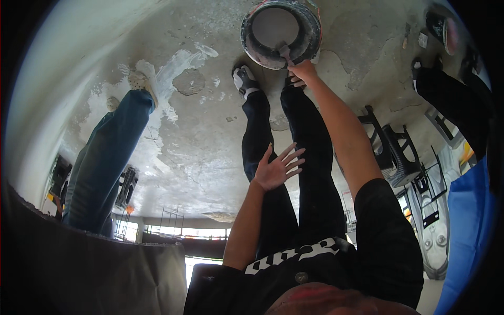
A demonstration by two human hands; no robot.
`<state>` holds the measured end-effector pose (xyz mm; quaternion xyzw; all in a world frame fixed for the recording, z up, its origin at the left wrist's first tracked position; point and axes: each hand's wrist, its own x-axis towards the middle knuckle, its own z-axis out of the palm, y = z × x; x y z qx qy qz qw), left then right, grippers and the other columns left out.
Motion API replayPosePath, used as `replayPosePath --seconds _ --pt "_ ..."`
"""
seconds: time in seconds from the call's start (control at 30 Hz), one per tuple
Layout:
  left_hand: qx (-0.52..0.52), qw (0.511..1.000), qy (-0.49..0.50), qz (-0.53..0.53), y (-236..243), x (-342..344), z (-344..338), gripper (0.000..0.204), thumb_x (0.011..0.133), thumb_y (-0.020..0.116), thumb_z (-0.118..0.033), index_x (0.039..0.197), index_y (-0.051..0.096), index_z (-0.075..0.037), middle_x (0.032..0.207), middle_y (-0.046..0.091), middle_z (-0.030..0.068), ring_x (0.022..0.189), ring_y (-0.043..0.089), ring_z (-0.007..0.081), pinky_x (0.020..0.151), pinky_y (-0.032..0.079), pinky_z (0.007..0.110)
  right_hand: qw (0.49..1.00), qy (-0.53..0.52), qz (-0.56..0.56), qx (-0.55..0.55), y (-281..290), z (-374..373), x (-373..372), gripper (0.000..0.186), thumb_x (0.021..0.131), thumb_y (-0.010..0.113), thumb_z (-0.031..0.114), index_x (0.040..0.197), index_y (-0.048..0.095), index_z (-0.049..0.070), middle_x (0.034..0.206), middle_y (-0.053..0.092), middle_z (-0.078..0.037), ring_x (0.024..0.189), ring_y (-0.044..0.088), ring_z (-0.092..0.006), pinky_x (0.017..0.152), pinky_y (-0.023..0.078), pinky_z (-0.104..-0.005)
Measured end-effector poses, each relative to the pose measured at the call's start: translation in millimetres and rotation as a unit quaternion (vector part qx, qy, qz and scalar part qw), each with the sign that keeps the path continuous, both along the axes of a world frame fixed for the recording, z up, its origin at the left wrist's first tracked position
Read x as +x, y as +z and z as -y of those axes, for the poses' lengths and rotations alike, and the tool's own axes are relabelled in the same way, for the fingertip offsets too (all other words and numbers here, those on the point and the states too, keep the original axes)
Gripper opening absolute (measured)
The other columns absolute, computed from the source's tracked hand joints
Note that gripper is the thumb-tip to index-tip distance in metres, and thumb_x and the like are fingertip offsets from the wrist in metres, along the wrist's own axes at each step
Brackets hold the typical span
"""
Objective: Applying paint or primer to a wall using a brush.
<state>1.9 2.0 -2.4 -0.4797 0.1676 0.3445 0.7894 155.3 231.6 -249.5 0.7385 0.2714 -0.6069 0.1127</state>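
Observation:
A dark, paste-smeared bucket point(251, 46) stands on the floor at the far middle, with smooth grey paste point(275, 27) inside. My right hand point(303, 72) reaches to its near rim, fingers wrapped round the handle of a putty knife point(285, 52). The knife's flared head is coated grey and lies at the paste's near edge, inside the bucket. Lower down, in front of my legs, my left hand point(275, 169) hangs in the air with its fingers spread and holds nothing.
Whitish smears mark the concrete floor point(178, 152). At left stands a person in blue jeans point(110, 152); another in dark trousers point(446, 94) is at right. Black plastic stools point(401, 157) stand right of my legs. A small tool point(406, 35) lies at the far right.

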Motion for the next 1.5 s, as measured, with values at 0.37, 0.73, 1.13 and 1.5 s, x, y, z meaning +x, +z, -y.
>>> replayPosePath --seconds 0.37,0.73,1.13,1.5 --pt "-0.018 1.000 0.002 0.005 1.9 -6.9 0.3 0.078 0.100 0.037 -0.067 0.159 0.029 -0.016 0.163 0.033 0.0129 0.144 0.040 0.0333 0.120 0.030 0.049 0.972 -0.158 -0.145 -0.093 26.0 12.5 -4.6 0.042 0.093 0.065 0.056 0.082 0.058 0.016 0.067 0.051 0.005 0.066 0.068 -0.0175 0.061 0.062 -0.0445" --pt "-0.022 1.000 -0.003 0.010 2.6 -4.2 -0.2 0.080 0.099 0.035 -0.070 0.160 0.029 -0.018 0.163 0.033 0.0128 0.145 0.038 0.0337 0.121 0.028 0.049 0.880 0.367 0.148 0.263 12.7 38.3 -29.8 0.044 0.088 0.067 0.048 0.087 0.071 0.004 0.084 0.073 -0.021 0.080 0.073 -0.0374 0.070 0.060 -0.0469" --pt "-0.014 1.000 -0.022 0.012 0.0 -0.1 -0.8 0.079 0.099 0.036 -0.069 0.160 0.030 -0.019 0.164 0.032 0.0116 0.146 0.037 0.0329 0.122 0.026 0.049 0.899 0.375 0.133 0.182 19.2 -8.0 -20.8 0.052 0.090 0.063 0.053 0.096 0.073 0.003 0.097 0.073 -0.023 0.095 0.071 -0.0409 0.078 0.058 -0.0505" --pt "-0.022 0.999 -0.019 0.015 -1.3 1.9 -4.2 0.076 0.101 0.037 -0.064 0.159 0.029 -0.017 0.164 0.031 0.0121 0.146 0.038 0.0331 0.122 0.028 0.049 0.883 0.403 0.133 0.202 2.9 4.8 -16.1 0.048 0.094 0.057 0.049 0.094 0.073 0.003 0.095 0.073 -0.023 0.093 0.071 -0.0417 0.079 0.058 -0.0493"
